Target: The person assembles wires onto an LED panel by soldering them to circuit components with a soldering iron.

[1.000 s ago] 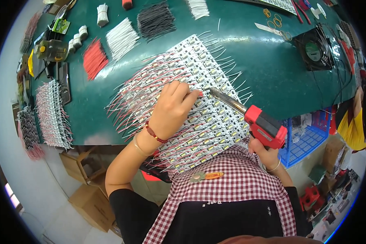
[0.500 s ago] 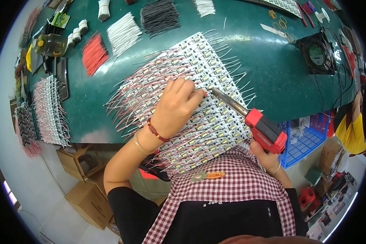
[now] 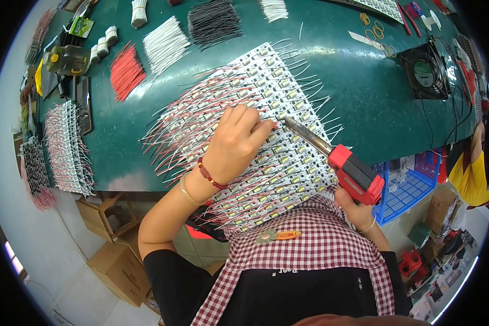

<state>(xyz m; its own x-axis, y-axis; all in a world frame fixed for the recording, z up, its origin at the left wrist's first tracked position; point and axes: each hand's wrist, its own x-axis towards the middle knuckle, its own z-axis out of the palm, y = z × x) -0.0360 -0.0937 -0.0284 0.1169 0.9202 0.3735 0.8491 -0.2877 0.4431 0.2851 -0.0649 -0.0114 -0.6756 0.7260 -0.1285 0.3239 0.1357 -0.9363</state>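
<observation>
A large white circuit-board panel [image 3: 266,93], covered in rows of small components, lies aslant on the green table and reaches over its near edge. Rows of thin red and white wires stick out along the panel. My left hand [image 3: 234,142] rests over its middle, thumb and fingers pinched together. A bit of red wire [image 3: 274,125] shows at the fingertips. My right hand [image 3: 355,211] grips a red and black soldering gun [image 3: 357,173]. The gun's dark metal tip points left, at the panel just beside my left fingertips; contact cannot be made out.
Loose red wires [image 3: 126,73], white wires [image 3: 165,44] and black wires [image 3: 214,23] lie in piles beyond the panel. A black fan [image 3: 425,70] stands at the right. More wired panels [image 3: 68,146] sit at the left edge. A blue crate [image 3: 410,190] is below the table at right.
The soldering gun's tip has shifted very slightly. Both hands otherwise keep their places.
</observation>
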